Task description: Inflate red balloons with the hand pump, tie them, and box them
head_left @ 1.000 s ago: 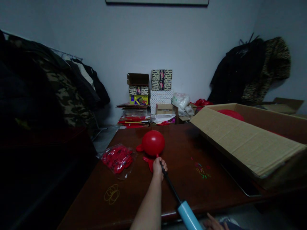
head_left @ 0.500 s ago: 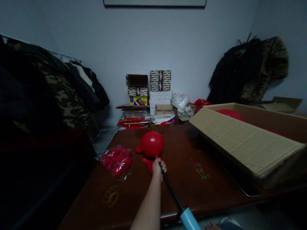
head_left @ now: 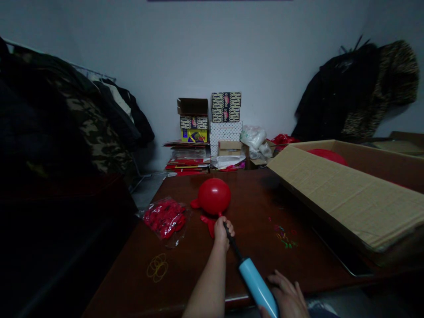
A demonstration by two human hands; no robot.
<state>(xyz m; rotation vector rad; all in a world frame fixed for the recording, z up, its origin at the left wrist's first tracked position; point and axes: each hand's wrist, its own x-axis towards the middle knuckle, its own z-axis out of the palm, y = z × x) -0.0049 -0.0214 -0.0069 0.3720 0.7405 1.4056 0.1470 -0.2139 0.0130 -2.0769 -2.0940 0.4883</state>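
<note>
A partly inflated red balloon (head_left: pixel 214 197) sits over the middle of the table. At its neck, my left hand (head_left: pixel 222 230) is closed around the balloon's mouth and the black tip end of a balloon pump (head_left: pixel 256 285). The pump's light blue barrel slants down to the near edge. My right hand (head_left: pixel 287 293) is at the barrel's lower end, thumb on one side and fingers on the other; its palm is partly out of frame. Flat red balloons (head_left: pixel 208 224) lie just beside my left hand. A clear bag of red balloons (head_left: pixel 165 217) is farther left.
Yellow rubber bands (head_left: pixel 157 267) lie at the table's near left, small coloured bands (head_left: pixel 285 238) to the right. A large open cardboard box (head_left: pixel 351 194) with red balloons inside stands at the right, above a dark flat device (head_left: pixel 351 260). Stacked boxes (head_left: pixel 226 107) stand against the wall.
The blue barrel has slid up along the black rod towards my left hand, so less rod shows. My right hand has come further into view with it. My left hand keeps its hold.
</note>
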